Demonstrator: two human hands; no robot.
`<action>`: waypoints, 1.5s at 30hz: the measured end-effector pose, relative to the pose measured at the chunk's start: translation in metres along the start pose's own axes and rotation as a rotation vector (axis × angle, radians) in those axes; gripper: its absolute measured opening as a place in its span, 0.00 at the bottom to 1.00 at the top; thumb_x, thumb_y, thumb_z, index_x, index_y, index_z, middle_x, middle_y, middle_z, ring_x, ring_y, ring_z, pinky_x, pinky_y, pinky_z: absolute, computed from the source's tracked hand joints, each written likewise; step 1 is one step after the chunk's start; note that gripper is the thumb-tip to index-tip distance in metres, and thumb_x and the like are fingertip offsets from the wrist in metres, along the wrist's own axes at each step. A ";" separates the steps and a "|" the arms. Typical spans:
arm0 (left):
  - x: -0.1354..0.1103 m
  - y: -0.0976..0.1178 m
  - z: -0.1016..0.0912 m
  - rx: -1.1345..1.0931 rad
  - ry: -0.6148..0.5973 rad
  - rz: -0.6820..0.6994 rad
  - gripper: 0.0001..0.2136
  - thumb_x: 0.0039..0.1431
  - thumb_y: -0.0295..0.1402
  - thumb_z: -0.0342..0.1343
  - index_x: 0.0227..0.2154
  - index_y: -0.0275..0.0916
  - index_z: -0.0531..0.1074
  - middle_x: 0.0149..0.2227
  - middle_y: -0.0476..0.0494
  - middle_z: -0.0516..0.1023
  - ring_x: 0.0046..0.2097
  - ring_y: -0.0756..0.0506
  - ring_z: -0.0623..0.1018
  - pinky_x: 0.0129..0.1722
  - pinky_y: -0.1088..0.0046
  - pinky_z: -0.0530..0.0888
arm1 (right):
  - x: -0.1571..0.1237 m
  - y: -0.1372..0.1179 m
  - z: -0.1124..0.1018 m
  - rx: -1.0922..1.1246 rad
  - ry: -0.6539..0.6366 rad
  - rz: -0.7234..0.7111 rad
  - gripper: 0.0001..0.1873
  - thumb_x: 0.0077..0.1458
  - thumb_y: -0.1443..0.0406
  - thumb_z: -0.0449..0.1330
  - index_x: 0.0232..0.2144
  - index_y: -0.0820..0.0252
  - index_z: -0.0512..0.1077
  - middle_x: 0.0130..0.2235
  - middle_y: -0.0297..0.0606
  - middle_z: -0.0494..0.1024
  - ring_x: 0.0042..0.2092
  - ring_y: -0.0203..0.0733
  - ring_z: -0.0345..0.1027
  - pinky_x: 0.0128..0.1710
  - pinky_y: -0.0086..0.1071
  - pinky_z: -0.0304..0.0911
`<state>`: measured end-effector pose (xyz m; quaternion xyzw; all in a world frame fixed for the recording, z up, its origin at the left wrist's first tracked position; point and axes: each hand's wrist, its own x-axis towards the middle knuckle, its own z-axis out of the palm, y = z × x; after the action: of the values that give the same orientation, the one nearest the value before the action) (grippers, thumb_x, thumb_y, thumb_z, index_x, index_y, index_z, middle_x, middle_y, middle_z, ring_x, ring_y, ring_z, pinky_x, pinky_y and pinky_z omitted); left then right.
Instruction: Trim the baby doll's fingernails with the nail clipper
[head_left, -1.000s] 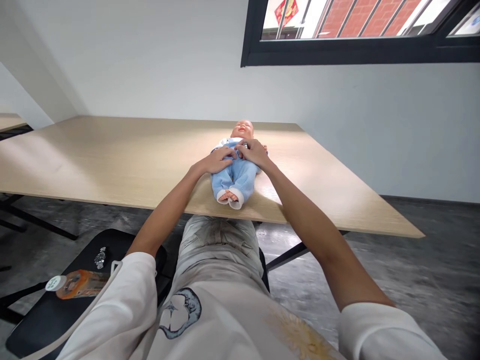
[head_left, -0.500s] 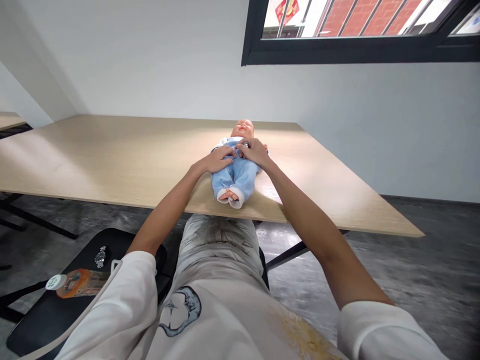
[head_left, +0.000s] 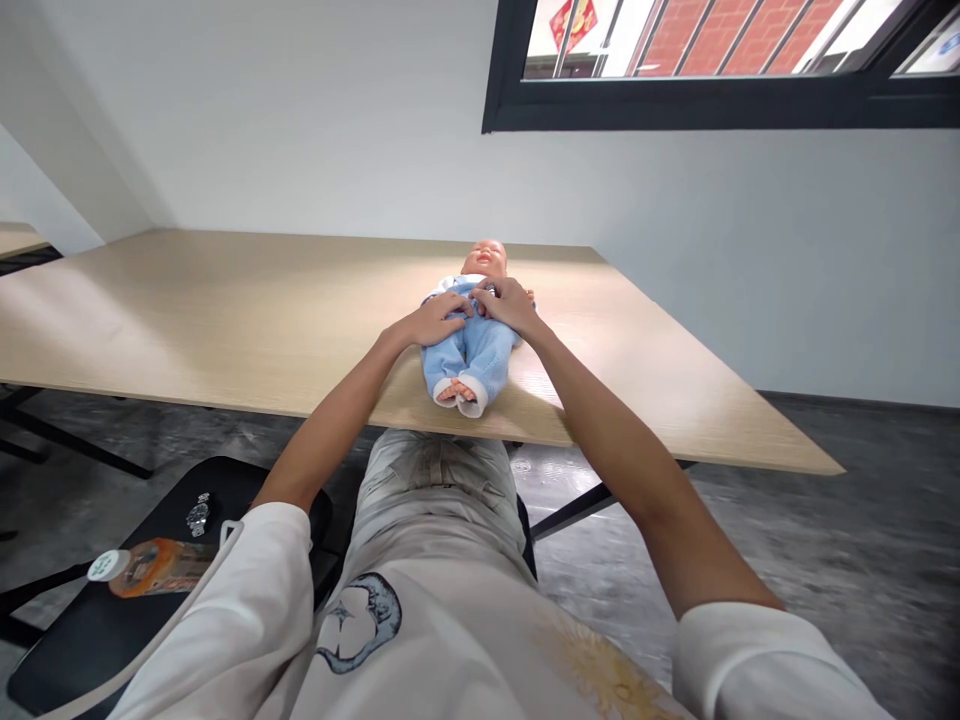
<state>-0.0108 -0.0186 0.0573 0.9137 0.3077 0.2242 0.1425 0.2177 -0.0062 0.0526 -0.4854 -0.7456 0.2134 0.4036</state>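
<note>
A baby doll [head_left: 472, 350] in pale blue overalls lies on its back on a light wood table [head_left: 225, 320], feet toward me. My left hand [head_left: 439, 320] rests across the doll's waist, its fingers pressed on the blue cloth. My right hand [head_left: 510, 305] sits higher on the doll's chest, with its fingertips pinched at the bib near a small metal fastener [head_left: 490, 289]. The fingertips of my two hands nearly meet, and they hide part of the bib.
A wristwatch [head_left: 198, 515] and a bottle with an orange label [head_left: 154, 567] lie on a black chair seat [head_left: 90, 645] at lower left. The table's far side meets a white wall. A second table edge [head_left: 19, 240] shows at far left.
Both hands stay on the doll with no clear change. The whole view has shifted very slightly, and the table and window sit a little differently in the frame.
</note>
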 end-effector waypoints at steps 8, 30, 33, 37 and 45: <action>0.000 -0.002 0.002 -0.013 0.016 0.001 0.18 0.66 0.36 0.53 0.54 0.39 0.80 0.55 0.37 0.82 0.59 0.36 0.79 0.69 0.52 0.76 | -0.001 -0.004 -0.001 0.010 0.005 0.009 0.12 0.66 0.56 0.63 0.32 0.53 0.77 0.27 0.34 0.76 0.32 0.49 0.75 0.50 0.49 0.78; -0.001 0.004 -0.002 -0.013 0.000 0.008 0.18 0.66 0.34 0.53 0.54 0.39 0.81 0.58 0.36 0.84 0.61 0.35 0.79 0.71 0.48 0.75 | -0.003 -0.006 -0.001 0.026 -0.006 0.010 0.12 0.64 0.54 0.62 0.33 0.52 0.78 0.28 0.36 0.79 0.34 0.51 0.76 0.53 0.54 0.80; -0.001 0.005 -0.002 -0.010 -0.005 -0.003 0.19 0.65 0.33 0.53 0.55 0.39 0.81 0.58 0.36 0.83 0.61 0.35 0.79 0.72 0.49 0.74 | -0.003 -0.006 -0.002 0.019 -0.009 0.008 0.13 0.65 0.53 0.63 0.32 0.52 0.77 0.28 0.36 0.78 0.33 0.50 0.76 0.54 0.55 0.80; -0.001 0.004 -0.001 -0.012 0.002 -0.001 0.18 0.66 0.33 0.53 0.54 0.39 0.81 0.57 0.38 0.83 0.60 0.36 0.79 0.70 0.53 0.75 | -0.003 -0.006 -0.002 -0.003 -0.012 -0.005 0.16 0.66 0.50 0.63 0.30 0.51 0.75 0.28 0.37 0.78 0.34 0.51 0.76 0.53 0.54 0.80; -0.001 0.004 -0.001 0.006 0.015 -0.014 0.17 0.66 0.34 0.53 0.53 0.40 0.80 0.55 0.38 0.83 0.57 0.37 0.79 0.68 0.51 0.77 | -0.003 -0.007 -0.002 0.009 0.003 0.001 0.11 0.64 0.54 0.62 0.31 0.51 0.76 0.27 0.35 0.77 0.33 0.50 0.76 0.52 0.51 0.79</action>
<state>-0.0101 -0.0221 0.0591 0.9101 0.3159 0.2291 0.1392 0.2159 -0.0122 0.0570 -0.4845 -0.7438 0.2162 0.4064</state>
